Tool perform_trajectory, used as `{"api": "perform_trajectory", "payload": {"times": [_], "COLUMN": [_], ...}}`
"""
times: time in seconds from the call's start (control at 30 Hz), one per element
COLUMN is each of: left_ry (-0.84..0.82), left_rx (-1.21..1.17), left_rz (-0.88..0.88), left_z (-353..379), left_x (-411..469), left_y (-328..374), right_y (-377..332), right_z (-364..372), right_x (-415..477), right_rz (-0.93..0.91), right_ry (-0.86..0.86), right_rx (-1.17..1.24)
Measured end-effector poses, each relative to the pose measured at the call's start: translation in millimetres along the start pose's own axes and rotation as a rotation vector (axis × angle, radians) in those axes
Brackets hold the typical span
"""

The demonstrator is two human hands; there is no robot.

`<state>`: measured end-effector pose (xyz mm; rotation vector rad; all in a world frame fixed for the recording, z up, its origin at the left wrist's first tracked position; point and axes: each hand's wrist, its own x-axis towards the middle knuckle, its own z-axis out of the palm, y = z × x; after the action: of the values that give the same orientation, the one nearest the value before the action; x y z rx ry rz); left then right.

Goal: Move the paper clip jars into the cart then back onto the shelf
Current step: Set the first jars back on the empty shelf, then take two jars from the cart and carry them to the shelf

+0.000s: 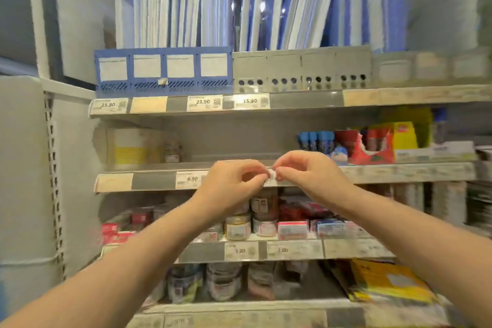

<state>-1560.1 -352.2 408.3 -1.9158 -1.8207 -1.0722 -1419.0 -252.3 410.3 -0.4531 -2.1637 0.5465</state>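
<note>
Both my hands are raised to the front rail of the middle shelf (399, 172). My left hand (234, 181) and my right hand (303, 168) meet fingertip to fingertip, pinching a small white price label (272, 175) on that rail. Small paper clip jars (237, 226) stand stacked on the shelf below, just under my left wrist, with a brown-lidded jar (263, 206) beside them. One more small jar (172, 153) sits far back at the left of the middle shelf. No cart is in view.
Blue and grey file holders (162, 72) with upright folders fill the top shelf. Red and yellow boxes (372, 144) crowd the middle shelf's right. Small boxes (292, 229) line the jar shelf. Bagged items (221, 282) and a yellow pack (386, 282) lie lower down.
</note>
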Motion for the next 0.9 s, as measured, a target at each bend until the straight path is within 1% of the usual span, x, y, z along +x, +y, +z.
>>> {"api": "perform_trajectory", "payload": {"times": [0.07, 0.13, 0.2, 0.3, 0.37, 0.5, 0.57, 0.73, 0.83, 0.9], "left_ry": [-0.015, -0.058, -0.093, -0.148, -0.203, -0.250, -0.275, -0.428, -0.499, -0.556], "left_rx": [-0.045, -0.104, -0.159, -0.295, -0.351, -0.487, -0.505, -0.560, -0.564, -0.594], "left_rz": [0.098, 0.161, 0.178, 0.214, 0.272, 0.342, 0.387, 0.569, 0.663, 0.708], "left_z": [10, 20, 30, 45, 58, 94, 114, 168, 210, 236], "left_x": [-25, -52, -76, -109, -124, -153, -170, -214, -247, -271], "left_y": [32, 64, 92, 144, 179, 255, 300, 416, 489, 532], "right_y": [-9, -19, -32, -50, -60, -74, -80, -84, -82, -81], "right_z": [-15, -30, -45, -78, -103, -153, -180, -244, -278, -294], "right_x": [-44, -94, -140, -213, -261, -360, -411, -541, -622, -673], "right_rz": [0.046, 0.117, 0.184, 0.258, 0.306, 0.427, 0.509, 0.762, 0.954, 1.043], "right_ry": [0.048, 0.095, 0.120, 0.142, 0.159, 0.245, 0.278, 0.406, 0.495, 0.549], "right_rx": [-0.048, -0.044, -0.062, -0.203, -0.291, -0.388, -0.449, -0.579, -0.622, -0.634]}}
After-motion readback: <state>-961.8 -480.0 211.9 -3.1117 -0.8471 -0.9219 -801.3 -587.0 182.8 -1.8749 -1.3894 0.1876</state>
